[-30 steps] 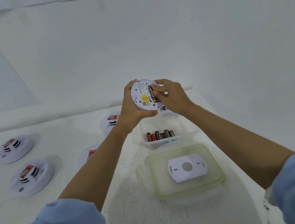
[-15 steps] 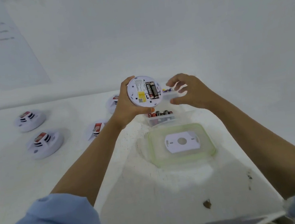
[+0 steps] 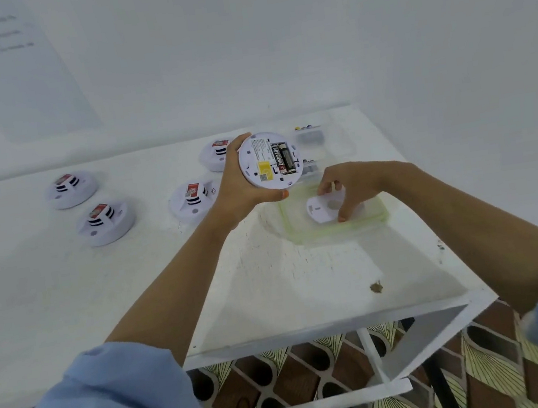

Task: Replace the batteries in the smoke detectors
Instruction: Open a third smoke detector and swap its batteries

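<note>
My left hand [image 3: 241, 192] grips a round white smoke detector [image 3: 263, 161] above the table, its back turned toward me. Two black batteries [image 3: 282, 158] sit in its open compartment beside a yellow label. My right hand [image 3: 350, 187] reaches down onto the white mounting plate [image 3: 318, 210] that lies on a green-rimmed clear lid [image 3: 293, 224]. Its fingers and thumb curl round the plate's edges. Behind the detector, a clear box of batteries [image 3: 310, 166] is mostly hidden.
Several more white smoke detectors with red stickers lie on the white table [image 3: 64, 284]: two at left [image 3: 70, 190] [image 3: 105, 220], two near my left hand [image 3: 191, 199] [image 3: 215, 154]. A small clear container [image 3: 309, 134] stands at the back. The table's front edge is near me.
My right hand left the detector's battery compartment and came down onto the mounting plate on the lid. The camera tilted downward, showing the table's front edge and the floor.
</note>
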A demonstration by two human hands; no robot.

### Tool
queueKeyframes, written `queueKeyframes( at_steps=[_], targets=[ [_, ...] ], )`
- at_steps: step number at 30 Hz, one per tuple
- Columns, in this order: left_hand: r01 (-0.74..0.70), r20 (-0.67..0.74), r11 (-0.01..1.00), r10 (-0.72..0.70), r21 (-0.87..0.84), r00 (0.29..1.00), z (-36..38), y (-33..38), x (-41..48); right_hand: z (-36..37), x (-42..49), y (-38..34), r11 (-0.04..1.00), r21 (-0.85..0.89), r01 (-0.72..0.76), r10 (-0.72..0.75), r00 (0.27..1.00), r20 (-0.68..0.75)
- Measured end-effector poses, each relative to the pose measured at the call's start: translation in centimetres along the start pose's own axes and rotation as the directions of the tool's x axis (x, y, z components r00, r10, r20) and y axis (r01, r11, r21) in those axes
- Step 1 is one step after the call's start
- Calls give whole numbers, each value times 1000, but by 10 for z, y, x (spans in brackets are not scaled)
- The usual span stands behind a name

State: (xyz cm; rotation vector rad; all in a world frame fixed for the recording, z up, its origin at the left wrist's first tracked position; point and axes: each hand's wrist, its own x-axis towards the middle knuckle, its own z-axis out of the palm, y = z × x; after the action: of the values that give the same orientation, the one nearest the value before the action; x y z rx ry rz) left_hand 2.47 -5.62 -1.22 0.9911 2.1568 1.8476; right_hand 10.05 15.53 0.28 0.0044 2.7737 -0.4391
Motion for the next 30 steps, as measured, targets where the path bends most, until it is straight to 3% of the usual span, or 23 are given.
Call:
queueKeyframes(
  at_steps=[3, 5, 8, 11, 21, 30],
  targets=[
    [0, 7, 1000, 0, -4, 1000, -2, 0, -2, -5, -7, 0, 1000, 11, 4, -3, 998, -65],
    [-4, 1, 1000, 4, 0, 1000, -4, -1, 1, -20, -17, 2, 996, 78, 36, -20, 982, -189],
    [-12, 4, 1000, 12, 3, 1000, -4, 1, 6, -48, -26, 0, 964, 221, 147, -39, 901, -432],
    [-17, 18, 1000, 16, 21, 1000, 0, 5, 15, -62, -17, -17, 931, 254, 264, -97, 846, -524],
    [-88, -20, 996, 89, 23, 996, 7, 6, 52, -79, 34, -42, 915, 80, 395, -315, 824, -470],
    [-73, 19, 996, 74, -43, 997, 3, -6, 82, -98, 62, -28, 897, 47, 439, -386, 831, -400]
  ],
)
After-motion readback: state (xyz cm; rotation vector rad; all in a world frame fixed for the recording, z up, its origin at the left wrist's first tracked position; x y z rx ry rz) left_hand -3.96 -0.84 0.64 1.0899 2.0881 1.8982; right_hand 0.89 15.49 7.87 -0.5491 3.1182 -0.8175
